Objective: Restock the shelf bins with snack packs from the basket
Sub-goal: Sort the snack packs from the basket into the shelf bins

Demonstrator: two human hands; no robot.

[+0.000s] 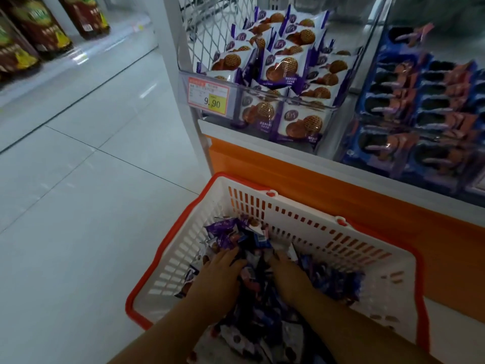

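The person is reaching both hands down into a white slotted plastic basket with an orange-red rim (301, 216). It is sitting on the pale tiled floor (78, 185) just in front of the shelf's orange base panel (341, 187), probably so that packs are travelling only a short way up to the bins. The left hand (219, 277) and the right hand (288, 277) are lying close together on a loose heap of small purple-and-white snack packs (225, 232) covering the basket's bottom. Their fingers are digging in among the wrappers and are hidden there, so I cannot tell whether they are grasping anything or lying loose; it looks as if a handful is being gathered. Above, the clear plastic shelf bin (265, 88) carrying an orange price label (208, 97) is holding many white-and-purple biscuit packs (283, 67), and just beside it dark blue packs (433, 119) are standing in rows.
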